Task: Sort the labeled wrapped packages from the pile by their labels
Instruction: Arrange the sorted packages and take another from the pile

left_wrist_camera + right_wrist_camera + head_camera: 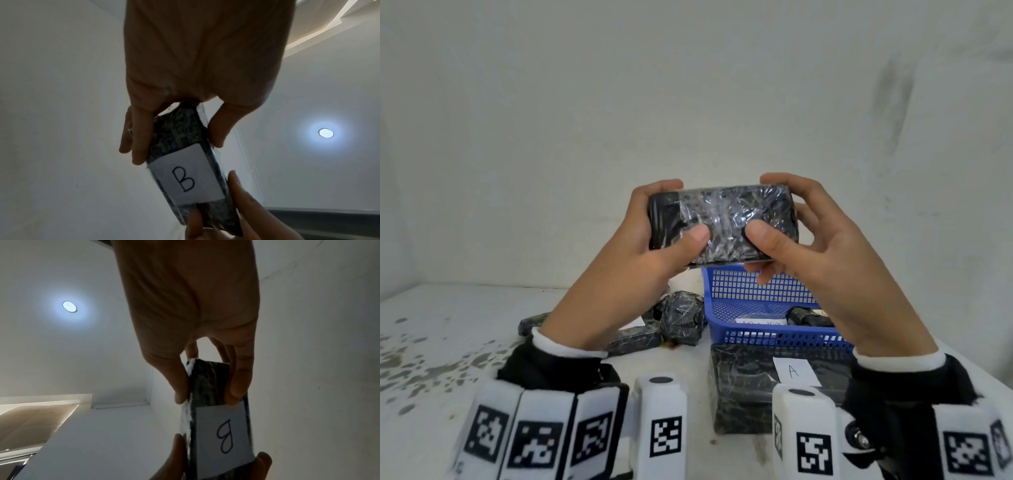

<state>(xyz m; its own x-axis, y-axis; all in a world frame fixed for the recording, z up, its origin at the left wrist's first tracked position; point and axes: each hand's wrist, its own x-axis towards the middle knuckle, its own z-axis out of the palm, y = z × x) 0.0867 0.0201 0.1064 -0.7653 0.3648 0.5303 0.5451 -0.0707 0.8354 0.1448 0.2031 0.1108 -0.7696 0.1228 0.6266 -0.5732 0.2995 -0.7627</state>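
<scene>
Left hand (626, 236) and right hand (815, 246) each grip one end of a black wrapped package (722, 224), thumbs on the near face, fingers curled behind, held raised above the blue basket (756, 291). Its far face carries a white label (185, 178) marked B. On the table (448, 359) below lie a pile of wrapped packages (674, 320) and a package labelled A (750, 387).

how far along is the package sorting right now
Early to midway, it seems. Done: a package labelled A lies on the table apart from the pile, and one package sits in the blue basket. In hand: both hands, left and right, hold up a package whose label reads B. Left: several packages still in the pile.
</scene>
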